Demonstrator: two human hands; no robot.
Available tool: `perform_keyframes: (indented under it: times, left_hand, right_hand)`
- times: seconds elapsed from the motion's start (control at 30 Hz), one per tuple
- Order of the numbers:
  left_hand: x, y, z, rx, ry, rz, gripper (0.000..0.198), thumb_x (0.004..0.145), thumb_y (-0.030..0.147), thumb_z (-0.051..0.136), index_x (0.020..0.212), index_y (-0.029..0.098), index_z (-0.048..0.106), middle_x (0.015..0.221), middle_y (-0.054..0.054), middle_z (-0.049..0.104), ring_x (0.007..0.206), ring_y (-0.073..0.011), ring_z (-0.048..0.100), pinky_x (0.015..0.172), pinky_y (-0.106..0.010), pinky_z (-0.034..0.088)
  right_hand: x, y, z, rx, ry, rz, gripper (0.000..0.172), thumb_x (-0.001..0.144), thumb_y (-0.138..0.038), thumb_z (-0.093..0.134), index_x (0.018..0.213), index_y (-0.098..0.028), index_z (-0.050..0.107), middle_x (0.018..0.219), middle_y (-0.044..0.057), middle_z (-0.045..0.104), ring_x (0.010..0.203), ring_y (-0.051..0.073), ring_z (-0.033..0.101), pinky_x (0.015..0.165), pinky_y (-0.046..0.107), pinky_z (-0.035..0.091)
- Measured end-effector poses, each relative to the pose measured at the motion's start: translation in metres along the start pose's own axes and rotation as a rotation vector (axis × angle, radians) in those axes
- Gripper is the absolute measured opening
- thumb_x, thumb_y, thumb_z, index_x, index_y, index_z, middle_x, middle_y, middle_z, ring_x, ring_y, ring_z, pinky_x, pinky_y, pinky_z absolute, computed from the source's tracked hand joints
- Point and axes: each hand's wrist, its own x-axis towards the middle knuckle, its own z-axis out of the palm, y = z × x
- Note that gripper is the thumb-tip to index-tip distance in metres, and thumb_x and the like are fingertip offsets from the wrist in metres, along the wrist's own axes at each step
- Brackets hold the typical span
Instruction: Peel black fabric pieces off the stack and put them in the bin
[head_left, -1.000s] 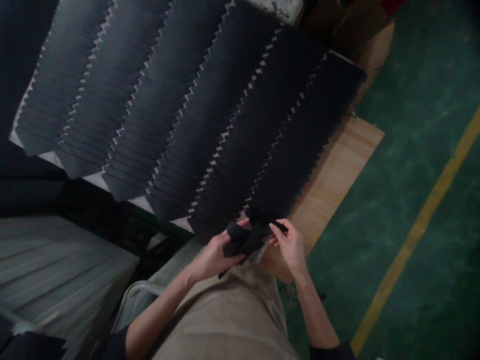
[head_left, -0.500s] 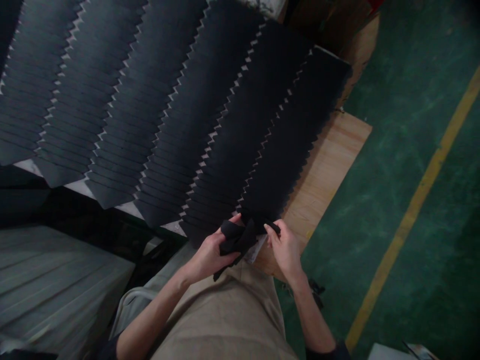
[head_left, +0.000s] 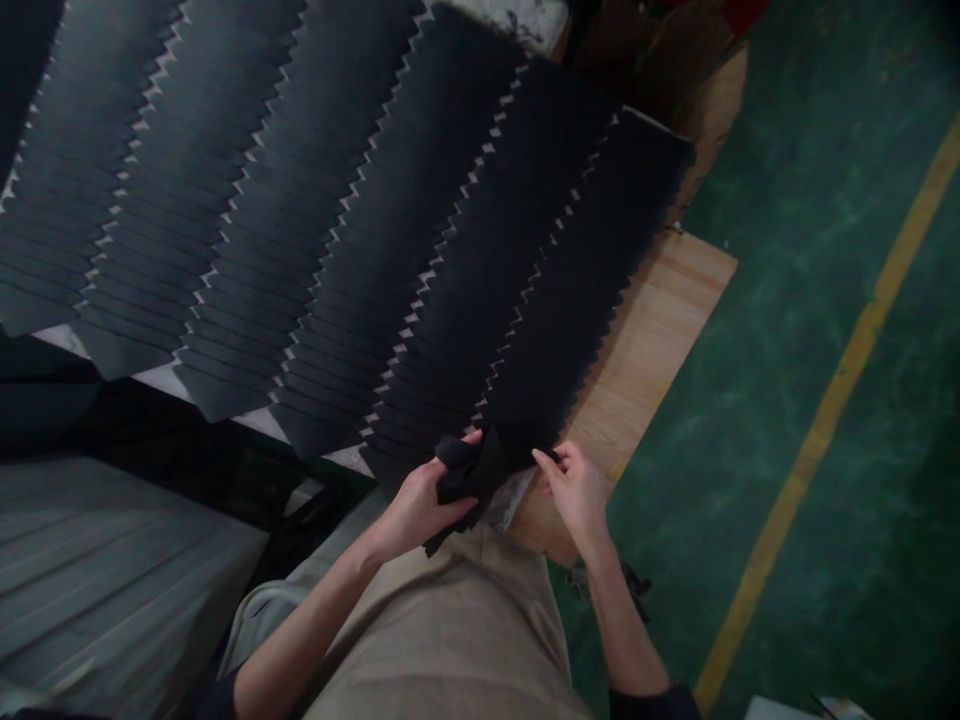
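Note:
Several long rows of overlapping black fabric strips (head_left: 390,230) lie fanned out on a wooden table (head_left: 652,340). My left hand (head_left: 420,500) is closed around a bundle of loose black strips (head_left: 466,475) at the near edge. My right hand (head_left: 576,490) pinches the end of one black strip (head_left: 551,457) at the bottom of the rightmost row (head_left: 577,290). Both hands sit close together, just above my beige trousers.
A green floor with a yellow line (head_left: 817,440) runs to the right of the table. A grey ribbed surface (head_left: 112,580) lies at lower left. Cardboard boxes (head_left: 660,50) stand behind the table's far right corner.
The view has shifted slightly. My left hand has drawn the bundle in tighter, and my right hand has stayed pinching the strip at the row's bottom.

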Motion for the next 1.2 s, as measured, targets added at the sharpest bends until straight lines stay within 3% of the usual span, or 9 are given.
perform_keyframes:
  times: [0.17, 0.3, 0.37, 0.43, 0.57, 0.77, 0.9, 1.1, 1.2]
  left_hand:
    - [0.002, -0.007, 0.0, -0.016, 0.024, 0.046, 0.066, 0.073, 0.017, 0.072, 0.136, 0.023, 0.052, 0.14, -0.007, 0.054, 0.137, -0.0278, 0.041, 0.119, -0.043, 0.026]
    - [-0.004, -0.006, -0.001, -0.141, -0.035, -0.052, 0.054, 0.077, 0.023, 0.073, 0.128, 0.017, 0.058, 0.123, -0.008, 0.065, 0.119, -0.0284, 0.058, 0.107, -0.043, 0.044]
    - [-0.009, -0.005, -0.001, -0.233, -0.081, -0.141, 0.047, 0.078, 0.028, 0.073, 0.121, 0.014, 0.061, 0.111, -0.008, 0.07, 0.102, -0.0264, 0.066, 0.091, -0.038, 0.053]
    - [-0.015, -0.004, -0.002, -0.318, -0.125, -0.194, 0.044, 0.077, 0.03, 0.075, 0.116, 0.013, 0.063, 0.104, -0.007, 0.072, 0.091, -0.0233, 0.068, 0.081, -0.033, 0.056]
    - [-0.022, -0.005, -0.003, -0.41, -0.178, -0.228, 0.042, 0.074, 0.027, 0.078, 0.112, 0.014, 0.066, 0.1, -0.005, 0.072, 0.088, -0.0193, 0.067, 0.077, -0.026, 0.054]
    - [-0.031, -0.014, 0.004, -0.574, -0.138, -0.333, 0.046, 0.07, 0.031, 0.084, 0.109, 0.014, 0.067, 0.103, -0.006, 0.073, 0.089, -0.0203, 0.068, 0.079, -0.027, 0.055]
    - [-0.035, -0.019, 0.008, -0.65, -0.123, -0.369, 0.042, 0.076, 0.036, 0.079, 0.108, 0.013, 0.066, 0.1, -0.007, 0.073, 0.084, -0.0182, 0.068, 0.074, -0.025, 0.055]
    - [-0.037, -0.023, 0.004, -0.62, -0.079, -0.395, 0.047, 0.071, 0.033, 0.083, 0.11, 0.014, 0.066, 0.101, -0.007, 0.073, 0.085, -0.0189, 0.069, 0.076, -0.026, 0.055]
    - [-0.038, -0.024, 0.001, -0.563, -0.075, -0.387, 0.047, 0.071, 0.034, 0.082, 0.11, 0.014, 0.066, 0.099, -0.008, 0.074, 0.082, -0.0197, 0.069, 0.074, -0.028, 0.056]
  right_hand:
    - [-0.007, -0.001, -0.009, -0.042, 0.066, -0.033, 0.036, 0.088, -0.058, 0.053, 0.093, -0.022, 0.055, 0.054, -0.004, 0.06, 0.052, 0.017, 0.059, 0.054, 0.026, 0.034]
    - [-0.025, -0.012, -0.016, 0.027, 0.12, -0.1, 0.037, 0.091, -0.055, 0.048, 0.104, -0.022, 0.057, 0.068, -0.001, 0.063, 0.06, 0.017, 0.059, 0.06, 0.028, 0.04]
    - [-0.034, -0.023, -0.014, 0.181, 0.048, -0.166, 0.037, 0.09, -0.054, 0.053, 0.108, -0.022, 0.059, 0.08, 0.001, 0.064, 0.065, 0.015, 0.059, 0.063, 0.027, 0.045]
    - [-0.04, -0.035, -0.007, 0.298, -0.06, -0.239, 0.039, 0.085, -0.053, 0.063, 0.11, -0.023, 0.06, 0.091, 0.002, 0.063, 0.069, 0.014, 0.058, 0.066, 0.027, 0.047]
    - [-0.045, -0.052, 0.012, 0.318, -0.088, -0.307, 0.039, 0.075, -0.044, 0.076, 0.105, -0.023, 0.061, 0.09, 0.0, 0.06, 0.072, 0.014, 0.053, 0.068, 0.027, 0.045]
    - [-0.05, -0.045, 0.02, 0.576, -0.151, -0.166, 0.021, 0.08, -0.039, 0.07, 0.08, -0.022, 0.058, 0.072, -0.004, 0.053, 0.065, 0.011, 0.048, 0.062, 0.023, 0.041]
    - [-0.049, -0.034, 0.021, 0.635, -0.135, -0.085, 0.024, 0.08, -0.043, 0.07, 0.082, -0.021, 0.059, 0.073, -0.003, 0.056, 0.064, 0.011, 0.05, 0.058, 0.023, 0.041]
    - [-0.05, -0.021, 0.027, 0.758, -0.101, 0.058, 0.029, 0.079, -0.047, 0.069, 0.087, -0.022, 0.056, 0.076, -0.003, 0.057, 0.063, 0.011, 0.053, 0.052, 0.021, 0.042]
    - [-0.053, -0.016, 0.022, 0.81, -0.177, 0.087, 0.033, 0.073, -0.044, 0.075, 0.089, -0.022, 0.057, 0.077, -0.003, 0.061, 0.061, 0.01, 0.055, 0.049, 0.02, 0.042]
